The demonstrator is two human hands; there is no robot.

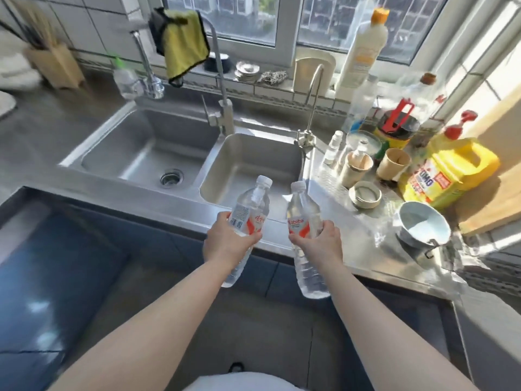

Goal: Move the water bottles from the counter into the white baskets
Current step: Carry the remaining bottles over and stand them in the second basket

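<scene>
Gripping mid-label, left hand (225, 241) fingers wrapped left bottle (248, 213); right hand (318, 244) likewise wrapped right bottle (304, 221). Both were tilted, airborne by sink (253, 165) edge. White baskets unseen (off-frame). Risk: slick plastic slipping, bottles knocking together.

Both forearms were bare all the way up from the bottom corners of the frame, no sleeves, no watch or rings on the left hand (225, 238) or right hand (321, 244). White garment (239, 383) showed at bottom center.
</scene>
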